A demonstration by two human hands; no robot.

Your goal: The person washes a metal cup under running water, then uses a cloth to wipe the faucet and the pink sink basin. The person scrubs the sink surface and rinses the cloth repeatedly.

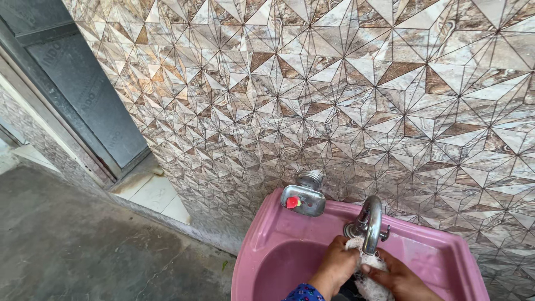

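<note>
My left hand (336,266) and my right hand (398,280) are together over the pink washbasin (267,245), both gripping a white fibrous scrub pad (368,278). The pad sits right under the spout of the chrome tap (370,223), and my left fingers press it against the tap's base. My left wrist shows a blue patterned sleeve (304,292). Whether water is running cannot be told.
A steel soap dish (304,199) holding a small red thing is fixed to the wall above the basin's left rim. Patterned brown and white tiles (334,95) cover the wall. A grey metal door (78,83) stands at the left, above a concrete floor (83,251).
</note>
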